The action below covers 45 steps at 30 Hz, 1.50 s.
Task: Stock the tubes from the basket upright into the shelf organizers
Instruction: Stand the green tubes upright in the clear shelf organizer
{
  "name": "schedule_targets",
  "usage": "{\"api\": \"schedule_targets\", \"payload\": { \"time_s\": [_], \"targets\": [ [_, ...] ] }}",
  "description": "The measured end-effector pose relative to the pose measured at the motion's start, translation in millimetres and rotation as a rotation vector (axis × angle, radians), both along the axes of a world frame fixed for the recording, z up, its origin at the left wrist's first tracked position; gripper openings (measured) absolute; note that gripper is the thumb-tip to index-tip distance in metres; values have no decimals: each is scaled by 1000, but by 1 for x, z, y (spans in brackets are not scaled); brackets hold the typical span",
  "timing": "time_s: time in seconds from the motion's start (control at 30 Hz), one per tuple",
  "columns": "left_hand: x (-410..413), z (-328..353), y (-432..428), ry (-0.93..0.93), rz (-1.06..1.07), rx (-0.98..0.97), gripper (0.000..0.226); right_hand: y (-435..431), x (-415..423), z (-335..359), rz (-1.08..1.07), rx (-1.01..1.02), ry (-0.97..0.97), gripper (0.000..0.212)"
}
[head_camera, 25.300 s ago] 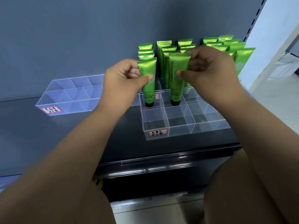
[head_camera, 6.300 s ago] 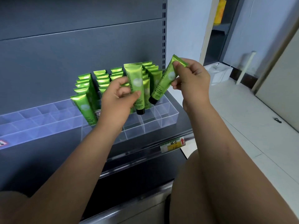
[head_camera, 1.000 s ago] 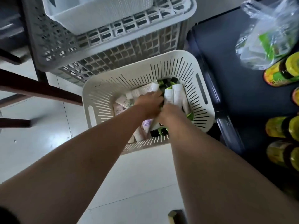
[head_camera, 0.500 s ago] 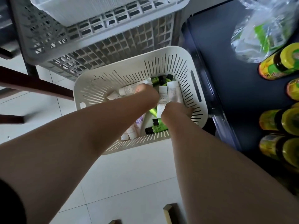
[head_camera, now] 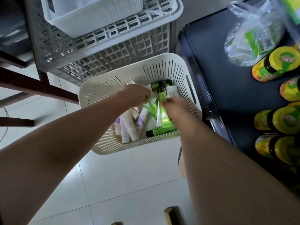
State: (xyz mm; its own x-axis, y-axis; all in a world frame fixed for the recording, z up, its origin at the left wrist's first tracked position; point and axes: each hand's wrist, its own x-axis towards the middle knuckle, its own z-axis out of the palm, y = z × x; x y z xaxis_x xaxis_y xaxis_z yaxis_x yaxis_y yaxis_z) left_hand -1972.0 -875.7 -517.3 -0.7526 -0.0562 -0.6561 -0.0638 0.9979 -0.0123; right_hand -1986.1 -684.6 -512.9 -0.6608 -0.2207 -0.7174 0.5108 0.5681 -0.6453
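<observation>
A cream slotted basket [head_camera: 103,95] stands on the white tiled floor and holds several green, white and purple-labelled tubes. Both my hands are inside it. My left hand [head_camera: 135,95] grips a green tube [head_camera: 150,108] by its cap end, lifted off the pile. My right hand [head_camera: 174,107] holds another green tube [head_camera: 164,116] that slants down under my palm. More green tubes [head_camera: 159,131] lie at the basket's near right, white tubes [head_camera: 127,127] at its near left. The shelf organizers are out of view.
A grey lattice crate [head_camera: 103,51] with a white bin [head_camera: 90,15] on top stands just behind the basket. A dark low shelf [head_camera: 227,75] on the right carries yellow-capped bottles [head_camera: 276,64] and a plastic bag [head_camera: 254,34]. Dark wooden rails [head_camera: 37,88] cross at the left.
Both hands were digging among the tubes; now each has taken hold of a green tube and lifted it from the pile. The view has tilted slightly.
</observation>
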Motion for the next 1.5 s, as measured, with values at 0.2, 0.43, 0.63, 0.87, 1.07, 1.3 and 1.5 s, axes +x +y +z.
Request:
{"api": "schedule_targets", "payload": {
  "time_s": [0.2, 0.43, 0.63, 0.87, 1.07, 1.3, 1.5],
  "targets": [
    [31, 46, -10, 311, 248, 98, 12, -1, 12, 27, -246, -80, -66, 16],
    [70, 97, -13, 496, 655, 458, 7, 11, 29, 76, -319, -183, -130, 10],
    [91, 143, 6, 674, 1108, 986, 9, 24, 26, 127, -215, -311, -153, 49],
    [94, 175, 11, 764, 1248, 1146, 17, 36, 22, 174, -218, -251, 77, 52],
    [82, 211, 17, 832, 1238, 1239, 15, 70, 23, 210, -225, -254, 286, 43],
    [62, 271, 50, 853, 1017, 1305, 19, 113, 35, 251, -457, -257, 493, 28],
    [44, 318, 104, 835, 774, 1416, 38, 146, 53, 304, -603, -381, 671, 18]
  ]
}}
